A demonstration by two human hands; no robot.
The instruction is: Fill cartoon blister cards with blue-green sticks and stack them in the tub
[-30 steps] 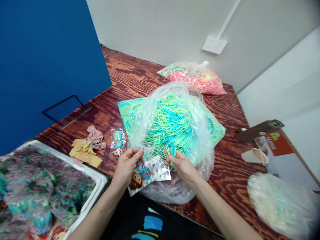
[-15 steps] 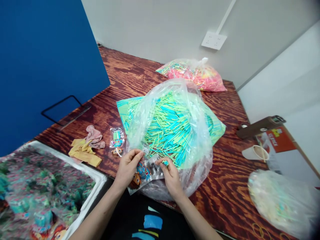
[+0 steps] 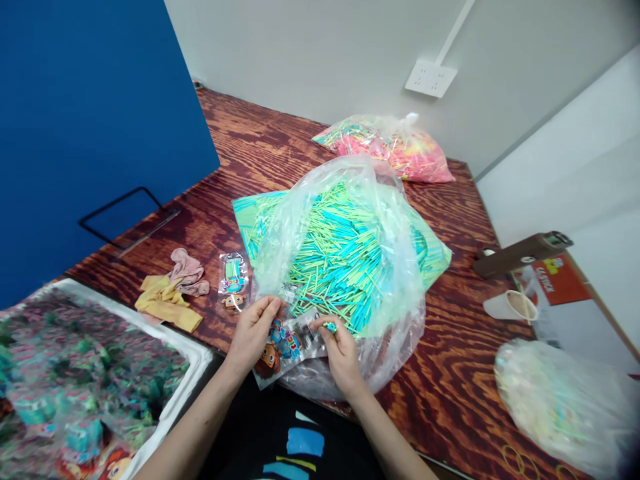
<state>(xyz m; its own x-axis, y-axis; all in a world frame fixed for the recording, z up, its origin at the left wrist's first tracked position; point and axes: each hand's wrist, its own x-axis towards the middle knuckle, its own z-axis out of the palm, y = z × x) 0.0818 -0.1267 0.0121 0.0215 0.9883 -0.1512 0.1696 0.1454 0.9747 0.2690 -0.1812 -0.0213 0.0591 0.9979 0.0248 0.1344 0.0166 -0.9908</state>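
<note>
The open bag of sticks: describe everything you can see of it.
The open bag looks like thin, clear plastic, cloudy where it wrinkles, its mouth spread in a wide ring of loose folds. Inside lies a jumbled heap of thin green and blue sticks. The bag lies on the wood-patterned table, corners jutting to left and right. Its near folds are partly hidden behind the printed packet, the left grip and the right grip; whether they touch it is unclear.

Right hand (image 3: pixel 343 348) now nearer left hand (image 3: pixel 251 333)
</note>
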